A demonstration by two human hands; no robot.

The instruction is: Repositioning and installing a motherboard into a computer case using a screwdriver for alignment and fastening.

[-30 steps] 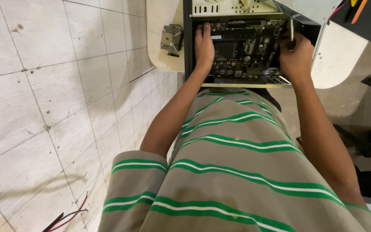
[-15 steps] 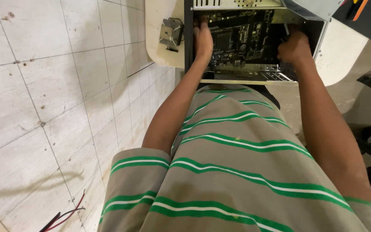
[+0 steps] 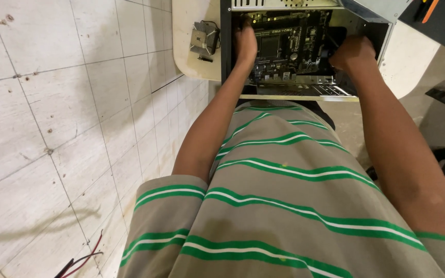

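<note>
Both hands inside the open case, board between them.

Left to right: a loose cooler (image 3: 204,40) sits on the pale table (image 3: 189,62) just beside the case (image 3: 284,95). The left hand (image 3: 244,45) presses flat on the board (image 3: 289,49) at its left edge, fingers narrow, holding nothing I can see. The right hand (image 3: 354,53) is curled at the board's right edge against the case wall; what it grips, I cannot tell. Risk, as I judge it: uneven pressure could flex the board, or a knuckle could scrape on the case's sheet-metal edge.
</note>
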